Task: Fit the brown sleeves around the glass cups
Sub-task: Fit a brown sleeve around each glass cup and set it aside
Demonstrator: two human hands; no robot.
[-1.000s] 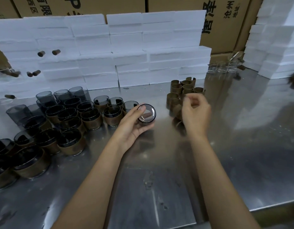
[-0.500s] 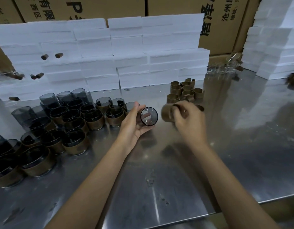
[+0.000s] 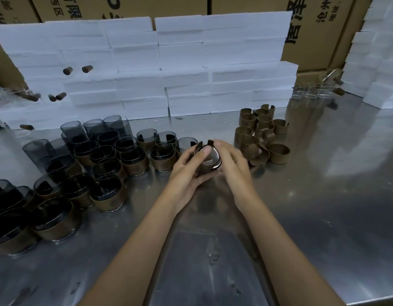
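Observation:
Both hands meet over the middle of the steel table. My left hand (image 3: 187,167) grips a smoky glass cup (image 3: 209,157) lying on its side, its base turned toward me. My right hand (image 3: 232,162) holds a brown split sleeve (image 3: 204,144) wrapped partly around that cup; the sleeve's two ends stick up behind the cup. A pile of loose brown sleeves (image 3: 260,133) lies just right of my hands. Sleeved cups (image 3: 133,160) stand in rows to the left, with bare grey cups (image 3: 71,131) behind them.
Stacked white foam blocks (image 3: 180,67) form a wall along the back, with more foam blocks (image 3: 376,62) at the right. Cardboard boxes (image 3: 312,29) stand behind. Clear glasses (image 3: 312,91) sit at the back right. The table's near edge (image 3: 367,300) runs at the lower right.
My right hand picked a sleeve from the pile and carried it left to the cup. Both hands have come together, and the sleeve now wraps partly round the cup.

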